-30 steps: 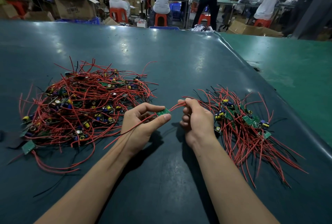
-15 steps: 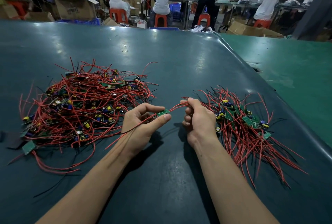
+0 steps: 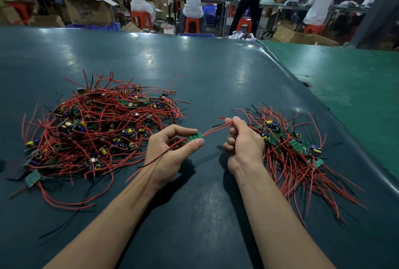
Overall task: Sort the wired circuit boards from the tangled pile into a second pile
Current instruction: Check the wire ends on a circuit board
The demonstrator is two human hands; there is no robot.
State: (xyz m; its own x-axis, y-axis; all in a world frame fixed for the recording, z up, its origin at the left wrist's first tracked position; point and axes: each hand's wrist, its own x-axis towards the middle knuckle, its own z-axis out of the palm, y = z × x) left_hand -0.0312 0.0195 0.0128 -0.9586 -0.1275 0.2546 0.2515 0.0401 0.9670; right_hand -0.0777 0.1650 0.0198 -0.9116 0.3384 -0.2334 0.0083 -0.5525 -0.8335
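Fingers of my left hand (image 3: 170, 150) pinch one circuit board (image 3: 195, 136); my right hand (image 3: 241, 143) grips its red leads (image 3: 218, 128), between tangled pile (image 3: 101, 130) and second pile (image 3: 295, 150). I judge straightening underway; next, lay it rightward.

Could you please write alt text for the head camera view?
A left hand pinches a small green board while the right hand holds its red wires, above a dark table. A big tangled pile lies left, a smaller pile right.
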